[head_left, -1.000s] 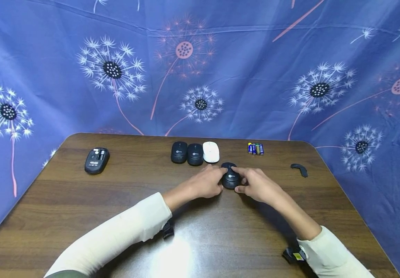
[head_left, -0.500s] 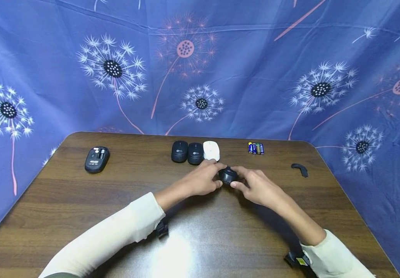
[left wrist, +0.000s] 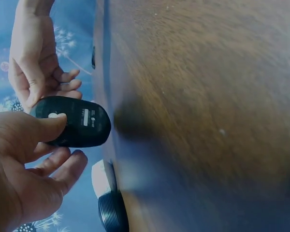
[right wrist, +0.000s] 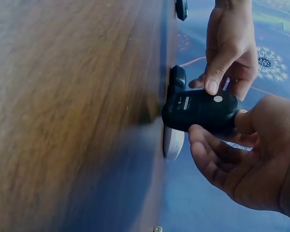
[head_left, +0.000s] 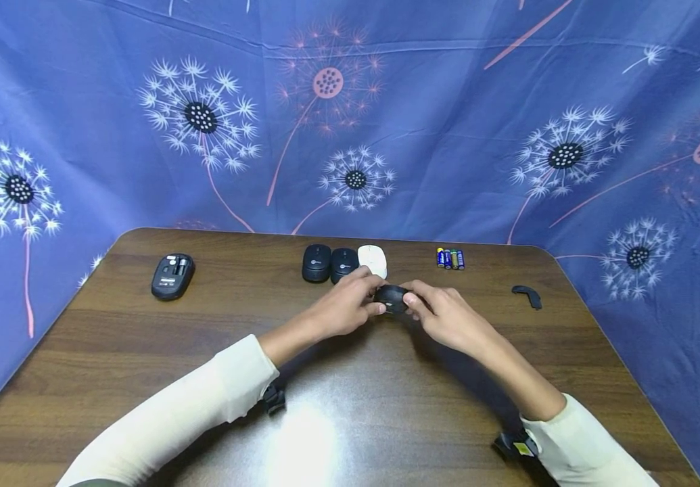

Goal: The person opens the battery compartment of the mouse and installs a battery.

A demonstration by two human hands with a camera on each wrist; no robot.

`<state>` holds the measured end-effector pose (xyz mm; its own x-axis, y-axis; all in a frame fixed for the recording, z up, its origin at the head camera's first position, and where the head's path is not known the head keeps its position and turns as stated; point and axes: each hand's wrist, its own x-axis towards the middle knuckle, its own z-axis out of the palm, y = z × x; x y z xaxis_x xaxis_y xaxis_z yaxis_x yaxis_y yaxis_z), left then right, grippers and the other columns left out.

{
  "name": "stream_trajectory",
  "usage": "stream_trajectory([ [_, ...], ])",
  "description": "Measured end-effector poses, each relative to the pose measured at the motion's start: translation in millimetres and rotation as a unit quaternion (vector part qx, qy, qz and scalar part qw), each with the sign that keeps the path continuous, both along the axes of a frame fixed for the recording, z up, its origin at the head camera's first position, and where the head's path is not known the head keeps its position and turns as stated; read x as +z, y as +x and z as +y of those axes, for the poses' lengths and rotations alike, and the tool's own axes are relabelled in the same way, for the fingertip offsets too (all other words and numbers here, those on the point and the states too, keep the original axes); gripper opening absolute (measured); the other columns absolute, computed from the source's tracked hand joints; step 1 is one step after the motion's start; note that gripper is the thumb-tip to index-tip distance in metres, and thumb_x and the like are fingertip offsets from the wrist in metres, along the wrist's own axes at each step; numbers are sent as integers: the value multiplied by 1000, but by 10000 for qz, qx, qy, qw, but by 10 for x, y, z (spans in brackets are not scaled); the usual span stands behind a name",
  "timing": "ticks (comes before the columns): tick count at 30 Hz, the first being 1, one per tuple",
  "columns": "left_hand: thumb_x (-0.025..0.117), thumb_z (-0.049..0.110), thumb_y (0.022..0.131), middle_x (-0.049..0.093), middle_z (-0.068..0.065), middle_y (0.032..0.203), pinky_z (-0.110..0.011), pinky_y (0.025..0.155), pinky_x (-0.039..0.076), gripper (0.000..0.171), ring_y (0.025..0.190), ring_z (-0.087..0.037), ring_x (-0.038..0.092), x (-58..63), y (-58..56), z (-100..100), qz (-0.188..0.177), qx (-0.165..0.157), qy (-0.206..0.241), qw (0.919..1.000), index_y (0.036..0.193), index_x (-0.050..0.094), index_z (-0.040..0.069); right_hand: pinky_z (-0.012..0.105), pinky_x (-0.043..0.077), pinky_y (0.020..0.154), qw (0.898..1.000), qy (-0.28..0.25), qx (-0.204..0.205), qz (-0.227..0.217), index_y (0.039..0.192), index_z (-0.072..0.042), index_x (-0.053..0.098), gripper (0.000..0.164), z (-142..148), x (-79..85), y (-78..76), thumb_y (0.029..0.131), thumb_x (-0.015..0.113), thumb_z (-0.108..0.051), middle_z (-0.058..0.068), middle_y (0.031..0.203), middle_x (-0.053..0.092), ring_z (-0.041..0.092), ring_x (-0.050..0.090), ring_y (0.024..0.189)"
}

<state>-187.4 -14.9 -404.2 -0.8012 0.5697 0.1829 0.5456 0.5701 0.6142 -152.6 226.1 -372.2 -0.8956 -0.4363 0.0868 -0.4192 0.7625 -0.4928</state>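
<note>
Both hands hold a black computer mouse (head_left: 390, 299) between them, lifted over the table. Its underside, with a small label and a pale round spot, faces the wrist cameras. The left hand (head_left: 348, 302) pinches one side, its thumb lying on the underside in the left wrist view. From the other side the right hand (head_left: 450, 318) grips the mouse's end between thumb and fingers. Just behind the left hand, a white mouse (head_left: 372, 260) stands in a row with two black mice, the nearer one (head_left: 344, 263) and the outer one (head_left: 316, 262).
Another mouse (head_left: 172, 276) lies upside down at the left, its battery bay uncovered. Several batteries (head_left: 450, 259) lie side by side at the back right. A curved black cover (head_left: 528, 295) rests near the right edge of the wooden table (head_left: 423, 419). Behind hangs a blue dandelion-print cloth (head_left: 447, 135).
Both hands have raised the black mouse from the tabletop and tipped it so its underside turns toward the person. It has also shifted slightly left. The other things stay put.
</note>
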Motion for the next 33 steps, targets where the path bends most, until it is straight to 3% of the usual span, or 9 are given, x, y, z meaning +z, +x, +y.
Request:
stream_trajectory([
  [2, 81, 28, 107, 67, -4, 118, -35, 94, 59, 41, 105, -16, 63, -197, -128, -30, 219, -48, 108, 9997, 142, 74, 9, 38, 58, 76, 10000, -52, -37, 5, 137, -8, 73, 28, -16, 7, -12, 120, 56, -22, 4, 95, 79, 13, 71, 86],
  [5, 83, 28, 105, 67, -5, 118, -35, 95, 60, 43, 106, -17, 65, -247, -158, -49, 286, -33, 122, 9995, 142, 73, 8, 33, 55, 75, 9998, -164, -60, -66, 134, -9, 75, 26, -37, 21, -29, 120, 56, -21, 2, 93, 78, 12, 68, 84],
  [6, 83, 27, 105, 67, -5, 118, -36, 96, 60, 43, 106, -18, 66, -229, -144, -61, 263, -34, 161, 9995, 142, 73, 8, 32, 55, 74, 9997, -207, -64, -107, 134, -9, 75, 26, -44, 23, -34, 120, 56, -21, 2, 93, 78, 12, 68, 84],
  [9, 82, 16, 104, 67, -11, 118, -43, 100, 62, 39, 109, -25, 68, 67, 62, -84, 3, 25, 178, 9998, 140, 73, 2, 29, 55, 72, 9990, -359, -41, -277, 132, -10, 75, 26, -59, 24, -51, 120, 56, -22, 1, 93, 78, 12, 69, 84],
  [12, 81, 17, 105, 67, -11, 120, -43, 103, 62, 39, 112, -26, 69, 138, 139, -131, -17, 66, 140, 9999, 141, 73, 2, 27, 57, 71, 9976, -524, 4, -449, 130, -10, 75, 27, -76, 17, -64, 121, 54, -24, 1, 92, 77, 13, 69, 83],
  [16, 79, 21, 107, 68, -11, 123, -43, 109, 62, 44, 118, -25, 71, 176, 199, -198, -52, 62, 96, 9999, 146, 71, 3, 28, 62, 73, 9929, -880, 6, -802, 129, -8, 75, 30, -110, -2, -77, 122, 51, -25, 5, 92, 77, 16, 70, 81],
  [21, 76, 23, 110, 73, -14, 133, -41, 108, 66, 49, 119, -28, 77, 186, 224, -265, -474, -55, 468, 9978, 152, 66, 1, 32, 66, 72, 9794, -1496, 19, -1355, 133, 0, 72, 33, -160, -31, -94, 122, 48, -21, 13, 93, 75, 20, 70, 79],
  [28, 75, 23, 110, 80, -14, 128, -38, 105, 66, 52, 114, -21, 75, 153, 239, -327, -1162, -16, 1065, 9875, 157, 63, 2, 28, 64, 70, 9595, -2026, 35, -1957, 120, 5, 69, 35, -229, -67, -109, 123, 45, -19, 15, 90, 71, 21, 67, 78],
  [33, 77, 19, 108, 81, -16, 124, -35, 99, 66, 61, 106, -18, 78, 136, 278, -362, -1411, 33, 1516, 9783, 165, 56, 11, 28, 62, 69, 9496, -2251, -18, -2182, 108, 3, 66, 37, -277, -84, -110, 123, 43, -22, 11, 87, 69, 19, 64, 76],
])
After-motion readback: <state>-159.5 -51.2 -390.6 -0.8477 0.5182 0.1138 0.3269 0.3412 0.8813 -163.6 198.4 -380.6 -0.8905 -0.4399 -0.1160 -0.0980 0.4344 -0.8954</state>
